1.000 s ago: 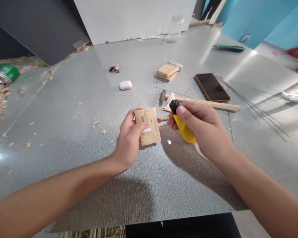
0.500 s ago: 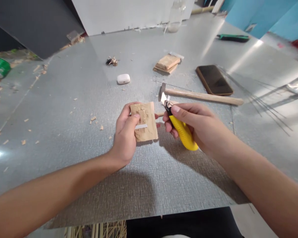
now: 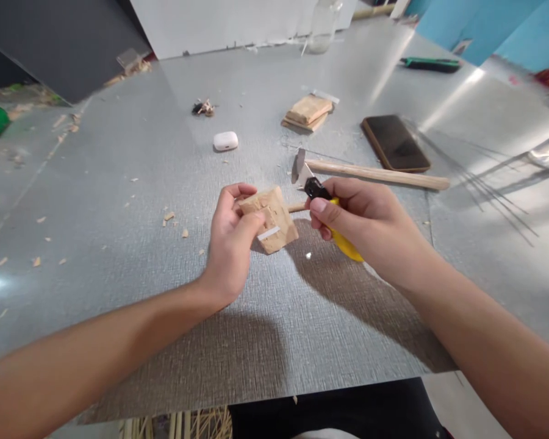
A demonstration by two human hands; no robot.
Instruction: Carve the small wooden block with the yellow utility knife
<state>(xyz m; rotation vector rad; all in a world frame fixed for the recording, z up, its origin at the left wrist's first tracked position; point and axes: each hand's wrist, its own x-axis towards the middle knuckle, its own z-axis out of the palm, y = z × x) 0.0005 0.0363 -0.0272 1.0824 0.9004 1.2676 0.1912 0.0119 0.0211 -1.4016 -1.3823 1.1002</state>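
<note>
My left hand (image 3: pixel 231 244) grips a small, flat carved wooden block (image 3: pixel 281 224), thumb pressed on its raised middle. A white strip (image 3: pixel 268 233) lies across the block's face. My right hand (image 3: pixel 370 225) is closed round a utility knife (image 3: pixel 345 245) with a yellow handle and black collar. Its bare blade points up and away, apart from the block. Just beyond the blade lies a hammer (image 3: pixel 379 174) with a wooden handle. A thin wooden stick (image 3: pixel 296 208) shows between the block and my right fingers; its ends are hidden.
Behind the hands are a white earbud case (image 3: pixel 226 141), stacked wooden pieces (image 3: pixel 308 111) and a phone (image 3: pixel 396 143). Thin wires (image 3: pixel 480 183) lie at right. Farther back stand a glass jar (image 3: pixel 324 27) and a green-black tool (image 3: pixel 430 64). Wood chips dot the table (image 3: pixel 132 256).
My left hand has tilted the block, its top turning left. The knife has shifted slightly up and right, and my right fingers cover more of its handle. A small white fleck now shows below the blade.
</note>
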